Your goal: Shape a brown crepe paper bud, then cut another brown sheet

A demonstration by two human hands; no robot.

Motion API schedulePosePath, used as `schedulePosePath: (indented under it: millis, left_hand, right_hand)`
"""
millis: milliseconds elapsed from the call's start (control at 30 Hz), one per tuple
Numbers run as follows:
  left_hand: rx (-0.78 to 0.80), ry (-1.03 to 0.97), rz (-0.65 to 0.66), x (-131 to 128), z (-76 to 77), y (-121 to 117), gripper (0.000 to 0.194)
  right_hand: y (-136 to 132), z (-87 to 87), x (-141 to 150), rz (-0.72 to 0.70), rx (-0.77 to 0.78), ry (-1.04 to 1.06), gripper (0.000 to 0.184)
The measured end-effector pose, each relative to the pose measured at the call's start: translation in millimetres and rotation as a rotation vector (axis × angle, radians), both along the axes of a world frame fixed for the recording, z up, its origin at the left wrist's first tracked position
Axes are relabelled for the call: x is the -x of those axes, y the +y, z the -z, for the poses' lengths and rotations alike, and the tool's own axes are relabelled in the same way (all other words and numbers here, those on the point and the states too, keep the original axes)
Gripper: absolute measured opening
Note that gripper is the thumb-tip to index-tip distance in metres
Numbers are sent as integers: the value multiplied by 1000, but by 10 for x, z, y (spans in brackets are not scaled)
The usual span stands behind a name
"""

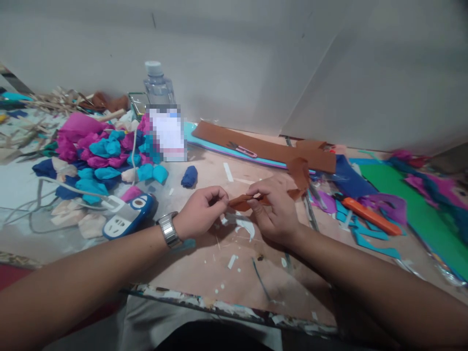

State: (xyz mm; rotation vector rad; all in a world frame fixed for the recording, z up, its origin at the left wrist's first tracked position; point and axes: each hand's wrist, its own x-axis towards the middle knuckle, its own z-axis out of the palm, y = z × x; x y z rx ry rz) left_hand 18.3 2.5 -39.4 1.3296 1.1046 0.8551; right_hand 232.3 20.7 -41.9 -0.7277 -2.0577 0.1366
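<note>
Both hands meet over the middle of the table [204, 273], pinching a small strip of brown felt [244, 201] between them. My left hand [200, 213], with a metal watch on its wrist, grips the strip's left end with closed fingers. The right end is held by my right hand [275, 209], fingers curled round it. The strip stretches roughly level between the two hands, just above the tabletop. Behind the hands lies a long brown felt sheet [263, 146] on a light blue sheet.
A heap of pink, turquoise and blue crumpled pieces [102, 156] fills the left, with a water bottle [159, 90], a blue power strip [126, 217] and cables. An orange cutter [371, 216], turquoise and purple scraps and a green sheet [402, 195] lie at right. Scissors [243, 149] rest on the brown sheet.
</note>
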Motion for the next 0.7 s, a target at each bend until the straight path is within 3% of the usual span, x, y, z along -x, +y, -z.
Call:
schedulePosePath:
  millis: [233, 700]
  left_hand:
    - [48, -67, 56, 24, -11, -4, 30]
    - [-83, 50, 62, 18, 22, -13, 17]
  right_hand:
    - [5, 9, -1, 22, 14, 6, 2]
    - [7, 9, -13, 42, -5, 6, 5]
